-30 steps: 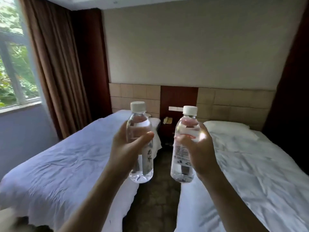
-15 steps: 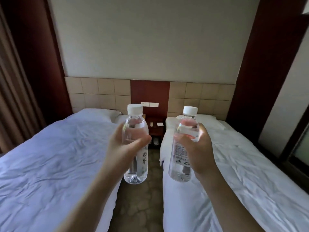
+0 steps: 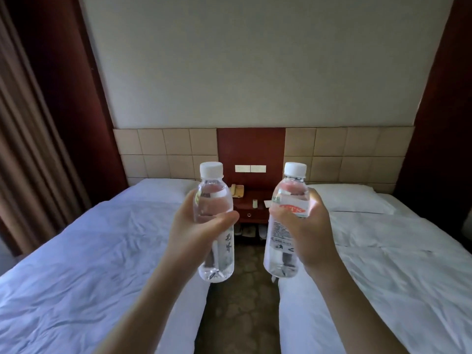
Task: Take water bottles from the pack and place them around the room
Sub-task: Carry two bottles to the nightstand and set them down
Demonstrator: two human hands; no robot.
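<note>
- Your left hand [image 3: 196,232] is gripping one water bottle [image 3: 214,223] upright, fingers wrapped around it.
- Your right hand [image 3: 307,233] is clasping a second bottle [image 3: 287,221] likewise, both raised over the aisle between two beds [image 3: 89,251].

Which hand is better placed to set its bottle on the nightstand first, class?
Neither clearly. Left hand and right hand each grip an upright bottle, either side of the nightstand. The phone crowds its left, so perhaps the right.
</note>
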